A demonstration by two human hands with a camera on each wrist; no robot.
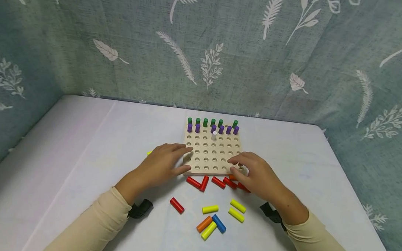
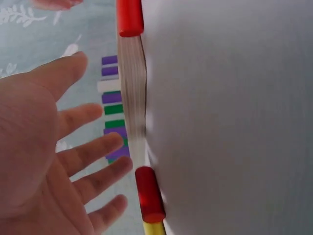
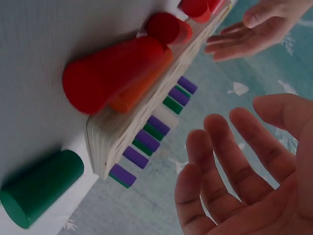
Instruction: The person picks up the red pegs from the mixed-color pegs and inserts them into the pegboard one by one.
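A wooden pegboard [image 1: 202,155] lies on the table with rows of round holes. Along its far edge stand several green pegs [image 1: 205,122], a row of purple pegs [image 1: 221,129] in front of them, each row with a gap. One white peg [image 1: 214,135] stands just nearer. My left hand [image 1: 164,162] hovers by the board's left edge, fingers spread and holding nothing. At the near right corner is my right hand [image 1: 256,173], its fingers loosely bent with nothing in them. Several red pegs [image 1: 218,182] and an orange peg [image 1: 233,178] lie along the near edge, partly hidden by the right hand.
Nearer me lie yellow pegs [image 1: 210,209], an orange peg [image 1: 204,224], a blue peg [image 1: 219,223] and a lone red peg [image 1: 177,205]. A loose green peg [image 3: 43,188] shows in the right wrist view. A patterned curtain [image 1: 198,48] hangs behind the white table [image 1: 88,144].
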